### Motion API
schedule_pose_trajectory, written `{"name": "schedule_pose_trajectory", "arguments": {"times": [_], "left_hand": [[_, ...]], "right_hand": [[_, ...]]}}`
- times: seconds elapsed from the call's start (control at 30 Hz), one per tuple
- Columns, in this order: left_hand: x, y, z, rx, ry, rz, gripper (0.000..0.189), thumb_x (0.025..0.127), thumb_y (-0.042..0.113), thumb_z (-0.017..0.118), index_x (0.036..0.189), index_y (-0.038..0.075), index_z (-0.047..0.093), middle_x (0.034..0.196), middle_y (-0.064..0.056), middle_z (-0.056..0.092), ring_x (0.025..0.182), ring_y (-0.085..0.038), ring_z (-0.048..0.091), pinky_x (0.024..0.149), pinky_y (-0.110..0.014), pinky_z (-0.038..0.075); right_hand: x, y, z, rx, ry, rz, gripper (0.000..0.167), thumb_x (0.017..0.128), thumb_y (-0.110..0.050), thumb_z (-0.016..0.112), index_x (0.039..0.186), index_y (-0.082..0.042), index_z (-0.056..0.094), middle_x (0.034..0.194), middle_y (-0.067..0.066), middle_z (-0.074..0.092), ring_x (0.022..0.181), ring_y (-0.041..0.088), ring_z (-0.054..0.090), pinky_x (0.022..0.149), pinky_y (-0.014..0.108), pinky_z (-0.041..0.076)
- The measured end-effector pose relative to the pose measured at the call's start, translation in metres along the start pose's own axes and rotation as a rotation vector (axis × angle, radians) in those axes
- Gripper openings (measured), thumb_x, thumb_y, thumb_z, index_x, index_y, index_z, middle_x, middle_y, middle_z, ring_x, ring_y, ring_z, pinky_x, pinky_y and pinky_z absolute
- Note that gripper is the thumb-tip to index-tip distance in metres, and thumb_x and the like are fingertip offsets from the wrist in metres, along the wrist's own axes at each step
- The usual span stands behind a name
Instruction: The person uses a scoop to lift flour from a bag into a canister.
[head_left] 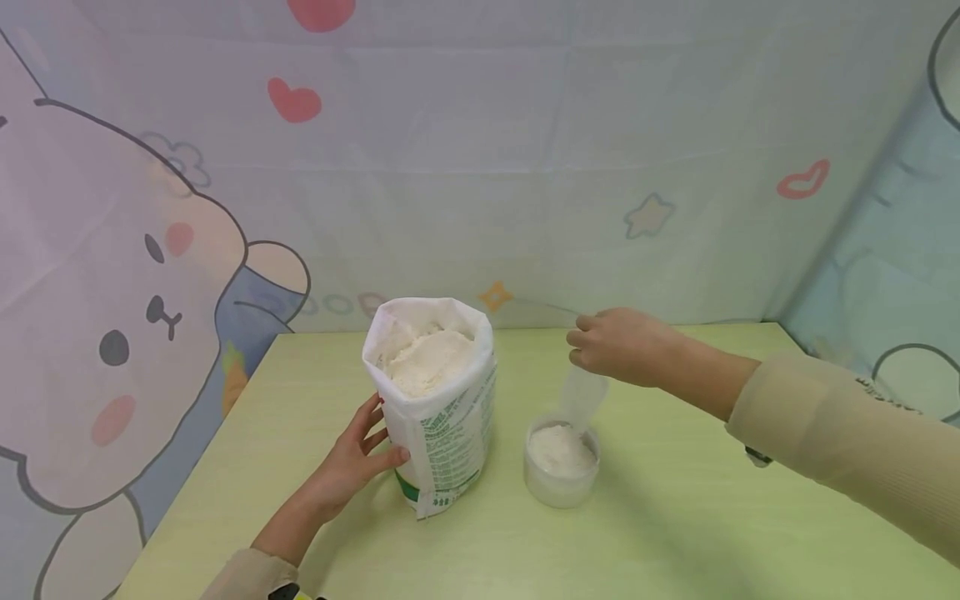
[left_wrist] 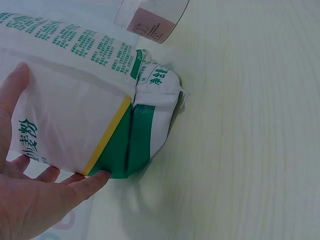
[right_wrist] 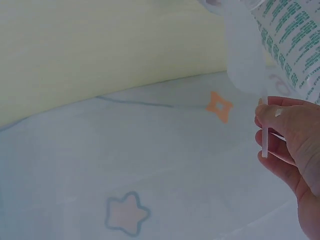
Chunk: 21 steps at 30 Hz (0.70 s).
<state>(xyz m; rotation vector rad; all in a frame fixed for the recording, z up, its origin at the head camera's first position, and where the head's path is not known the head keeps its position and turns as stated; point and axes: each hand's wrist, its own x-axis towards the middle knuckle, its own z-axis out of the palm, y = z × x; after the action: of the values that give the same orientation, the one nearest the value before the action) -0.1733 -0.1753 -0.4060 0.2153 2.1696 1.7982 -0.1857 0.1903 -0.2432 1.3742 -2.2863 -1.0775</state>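
Note:
A white flour bag (head_left: 453, 446) with green print stands upright on the table, its top rolled open and white flour (head_left: 431, 362) inside. My left hand (head_left: 348, 462) holds the bag's left side, thumb on one face and fingers along the other, as the left wrist view (left_wrist: 45, 195) shows too. To the bag's right sits a round clear tub (head_left: 561, 492) filled with white flour. My right hand (head_left: 618, 343) pinches the thin handle of a translucent plastic scoop (head_left: 582, 396), which hangs down with its lower end at the tub's back rim. In the right wrist view, the scoop's handle (right_wrist: 265, 142) lies between thumb and fingers.
The light yellow-green table (head_left: 675, 517) reaches back to a pale printed cloth (head_left: 465, 167) hanging behind it. A label (left_wrist: 151, 25) shows on the clear tub's side in the left wrist view.

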Motion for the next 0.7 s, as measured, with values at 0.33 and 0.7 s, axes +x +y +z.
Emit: {"name": "schedule_pose_trajectory", "arguments": {"times": [0.33, 0.7], "left_hand": [[0.000, 0.000, 0.000, -0.006, -0.001, -0.004, 0.093, 0.079, 0.023, 0.073, 0.146, 0.034, 0.010, 0.153, -0.005, 0.009, 0.139, -0.038, 0.016, 0.102, -0.059, 0.030], [0.000, 0.000, 0.000, -0.005, 0.008, -0.013, 0.093, 0.079, 0.024, 0.073, 0.146, 0.035, 0.010, 0.153, -0.004, 0.009, 0.139, -0.038, 0.016, 0.102, -0.060, 0.029]], "right_hand": [[0.002, -0.006, -0.002, -0.205, 0.187, -0.083, 0.017, 0.071, -0.010, 0.078, 0.073, -0.014, 0.061, 0.073, -0.002, 0.049, 0.066, 0.014, 0.043, 0.055, 0.019, 0.036], [0.003, -0.012, 0.005, -0.213, 0.238, -0.106, 0.016, 0.072, -0.010, 0.077, 0.071, -0.015, 0.063, 0.071, -0.003, 0.049, 0.065, 0.013, 0.043, 0.055, 0.020, 0.035]]}}
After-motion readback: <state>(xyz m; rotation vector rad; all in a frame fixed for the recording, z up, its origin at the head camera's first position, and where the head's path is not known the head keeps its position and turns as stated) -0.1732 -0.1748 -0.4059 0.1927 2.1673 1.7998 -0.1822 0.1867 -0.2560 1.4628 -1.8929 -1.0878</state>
